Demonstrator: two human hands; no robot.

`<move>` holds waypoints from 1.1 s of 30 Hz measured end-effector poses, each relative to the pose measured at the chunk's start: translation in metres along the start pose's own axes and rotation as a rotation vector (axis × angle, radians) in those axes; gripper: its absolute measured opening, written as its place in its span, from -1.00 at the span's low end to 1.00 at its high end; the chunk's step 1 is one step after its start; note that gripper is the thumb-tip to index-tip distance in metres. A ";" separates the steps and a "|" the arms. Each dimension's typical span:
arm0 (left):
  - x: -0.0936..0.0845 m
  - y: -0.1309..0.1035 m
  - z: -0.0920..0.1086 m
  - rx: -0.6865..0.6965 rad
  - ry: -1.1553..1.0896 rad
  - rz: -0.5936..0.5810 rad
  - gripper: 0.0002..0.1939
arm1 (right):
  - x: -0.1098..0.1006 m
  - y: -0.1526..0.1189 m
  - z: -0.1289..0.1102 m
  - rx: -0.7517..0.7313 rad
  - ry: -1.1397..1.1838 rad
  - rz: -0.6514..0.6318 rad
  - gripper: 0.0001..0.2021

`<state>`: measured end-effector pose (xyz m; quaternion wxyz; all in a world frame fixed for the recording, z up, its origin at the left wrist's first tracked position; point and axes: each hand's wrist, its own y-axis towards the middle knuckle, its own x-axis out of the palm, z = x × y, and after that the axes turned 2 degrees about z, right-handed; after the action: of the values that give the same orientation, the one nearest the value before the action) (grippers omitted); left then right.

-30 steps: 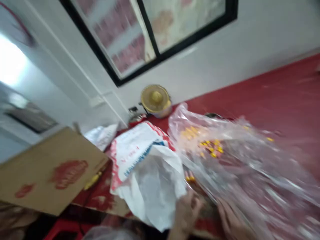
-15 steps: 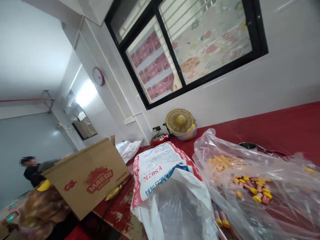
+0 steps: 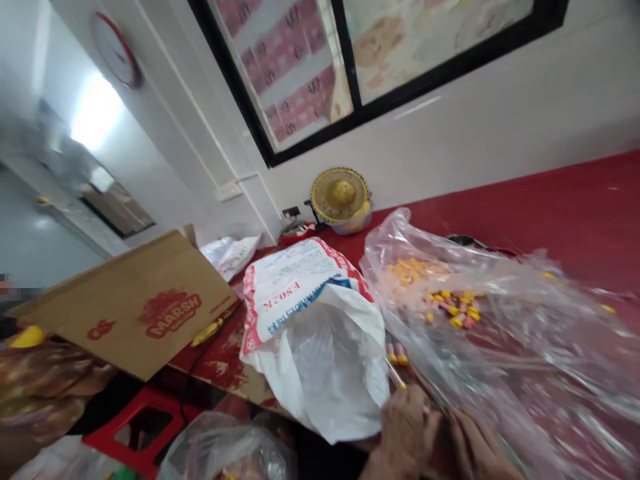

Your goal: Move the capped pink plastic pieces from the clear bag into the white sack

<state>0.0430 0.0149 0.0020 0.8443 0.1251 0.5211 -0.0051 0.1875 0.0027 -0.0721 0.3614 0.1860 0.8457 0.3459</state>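
Both my hands are at the bottom edge, close together in front of the red table point(image 3: 550, 213). My left hand point(image 3: 406, 430) is curled, and a thin pale tube point(image 3: 395, 373) sticks up from its fingers. My right hand point(image 3: 475, 448) touches the left one and lies at the edge of a big clear plastic bag point(image 3: 525, 333); its grip is hidden. Several small pink tubes with yellow caps point(image 3: 455, 310) lie inside the bag. Two more capped tubes point(image 3: 396, 353) lie just above my left hand. A white printed sack point(image 3: 305, 313) with a plastic liner stands open to the left.
A brown MARSH carton point(image 3: 135, 307) lies tilted at the left. A straw hat point(image 3: 340, 195) sits on a bowl by the wall. A red stool point(image 3: 135, 430) and another plastic bag point(image 3: 225, 450) are below the table edge. A person is at the far left.
The view has tipped back down from the wall and window. My hands, out of view half a second ago, are at the bottom edge again, by the sack and clear bag.
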 end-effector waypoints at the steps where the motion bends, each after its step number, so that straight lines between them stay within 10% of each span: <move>1: -0.008 -0.002 0.004 0.037 -0.016 0.019 -0.90 | -0.004 0.003 -0.007 0.060 -0.038 0.021 -0.42; 8: -0.019 -0.005 0.013 0.149 -0.157 0.297 -0.86 | -0.018 0.029 -0.040 0.232 -0.010 -0.034 -0.55; 24: -0.019 0.002 0.019 0.286 -0.132 0.294 -0.82 | -0.038 0.048 -0.051 0.422 0.170 -0.125 -0.66; 33: -0.032 0.000 0.020 0.244 -0.238 0.310 -0.87 | -0.060 0.158 0.006 0.376 0.008 -0.188 -0.65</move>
<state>0.0456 0.0063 0.0385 0.8691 0.3032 0.3879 0.0469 0.2422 0.0802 0.0676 0.3476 0.1692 0.9104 0.1473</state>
